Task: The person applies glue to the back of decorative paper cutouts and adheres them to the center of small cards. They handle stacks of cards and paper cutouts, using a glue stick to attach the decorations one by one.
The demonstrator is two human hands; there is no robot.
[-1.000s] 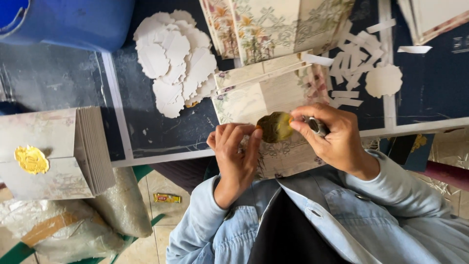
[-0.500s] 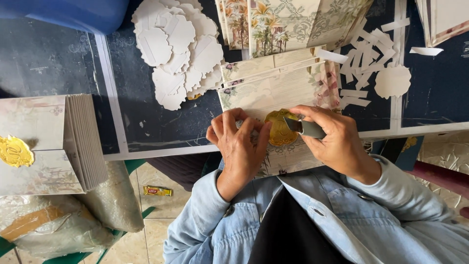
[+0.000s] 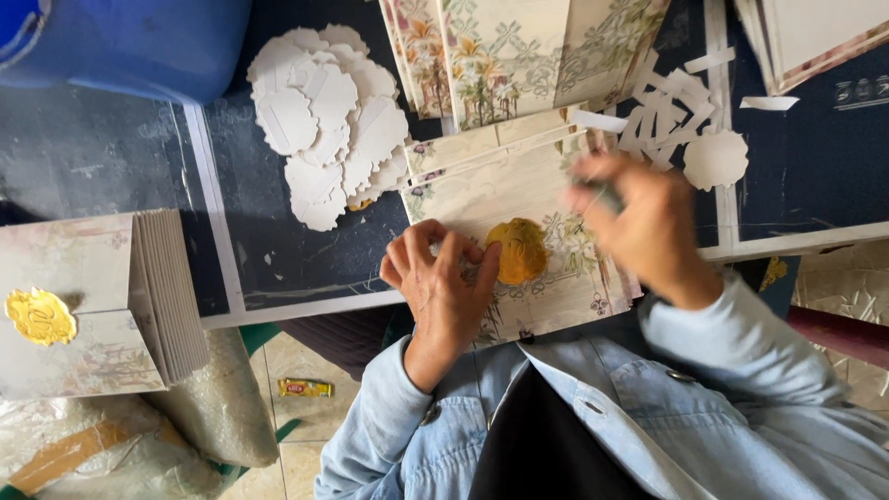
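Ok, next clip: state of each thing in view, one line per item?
Left hand: fingertips pressing on the card beside the seal.
Right hand: blurred, lifted above the card.
Gold seal: lying flat on the floral card.
Floral card: closed, flat on the table.
White cut-outs: loosely heaped.
Stack of cards: squared up, seal on top.

Right hand (image 3: 639,227) blurred — whatever it grips stays unclear.

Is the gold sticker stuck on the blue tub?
No, the gold sticker lies on a flowery card beside the left hand, far from the blue tub.
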